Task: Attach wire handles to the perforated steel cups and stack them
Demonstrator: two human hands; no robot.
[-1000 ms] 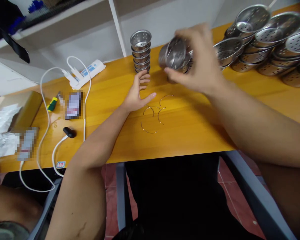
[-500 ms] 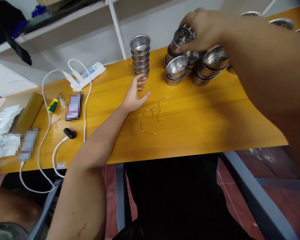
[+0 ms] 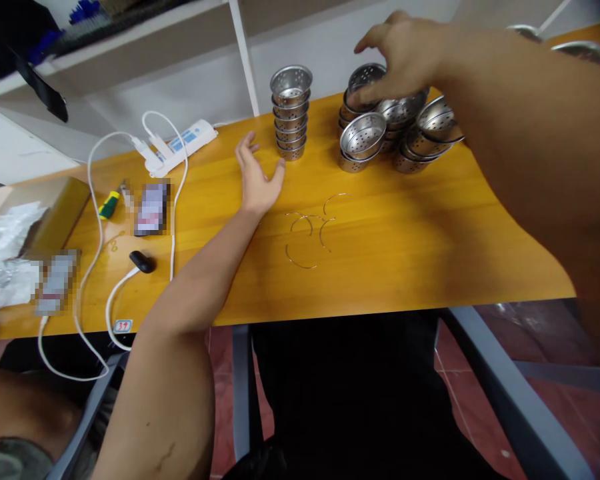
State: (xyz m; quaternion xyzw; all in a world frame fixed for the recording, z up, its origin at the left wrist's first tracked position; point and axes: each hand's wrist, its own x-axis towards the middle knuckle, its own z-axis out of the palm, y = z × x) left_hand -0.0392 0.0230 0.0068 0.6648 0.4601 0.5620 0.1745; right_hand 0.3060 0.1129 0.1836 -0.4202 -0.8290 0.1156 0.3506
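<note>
My right hand (image 3: 410,57) reaches over the cluster of perforated steel cups (image 3: 390,130) at the far side of the yellow surface (image 3: 405,233). Its fingers are loosely spread and rest on the top cup (image 3: 367,77) of the rear pile; I cannot tell if they really pinch its rim. My left hand (image 3: 255,175) lies flat on the surface with fingers spread, holding nothing, just beside a separate stack of cups (image 3: 291,113).

I judge these cups light, stiff and smooth, so they can slip or ring against each other; the rolled rim is the best place to take one, with thumb inside and fingers outside.

In the separate stack I count about six cups. The cluster has four or five short piles; the exact number of cups is hidden. Near the left hand lie four or five thin wire rings (image 3: 310,230), open like the letter C.
</note>
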